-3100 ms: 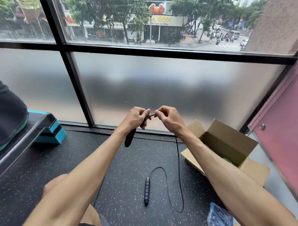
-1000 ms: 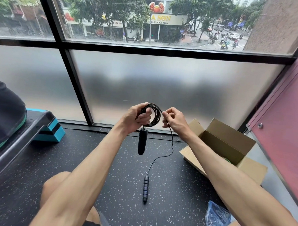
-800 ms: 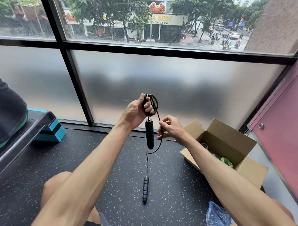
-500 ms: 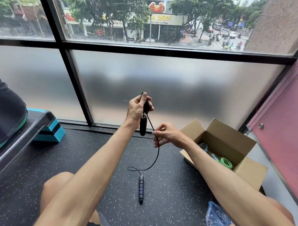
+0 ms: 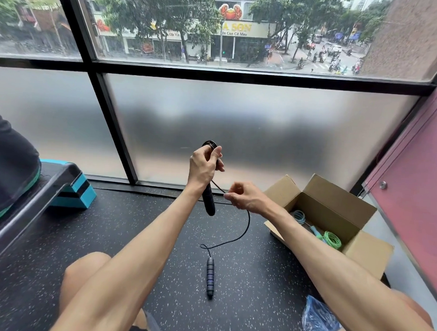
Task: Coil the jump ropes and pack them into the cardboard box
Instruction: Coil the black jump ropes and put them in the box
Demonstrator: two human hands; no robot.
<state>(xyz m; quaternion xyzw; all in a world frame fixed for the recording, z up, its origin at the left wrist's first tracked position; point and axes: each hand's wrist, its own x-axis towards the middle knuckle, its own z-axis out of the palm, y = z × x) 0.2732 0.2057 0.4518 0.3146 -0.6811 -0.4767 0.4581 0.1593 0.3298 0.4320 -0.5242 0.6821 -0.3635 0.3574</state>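
My left hand (image 5: 204, 166) is raised and grips a small coil of the black jump rope (image 5: 245, 228), with one black handle (image 5: 208, 201) hanging below the fist. My right hand (image 5: 243, 197) sits lower and to the right, pinching the rope's free length. From there the cord curves down to the second handle (image 5: 210, 276), which lies on the dark floor. The open cardboard box (image 5: 335, 201) stands at the right with a green coiled rope (image 5: 332, 240) and a pale blue one (image 5: 298, 216) inside.
Frosted window glass with black frames closes off the front. A teal and black step platform (image 5: 73, 192) sits at the left beside a dark bench. A pink wall panel (image 5: 415, 187) rises at the right. A blue plastic bag (image 5: 318, 320) lies near my right knee.
My left hand has risen with a growing coil. My right hand dropped lower along the cord. The floor handle has been dragged slightly, and the loose cord has shortened.
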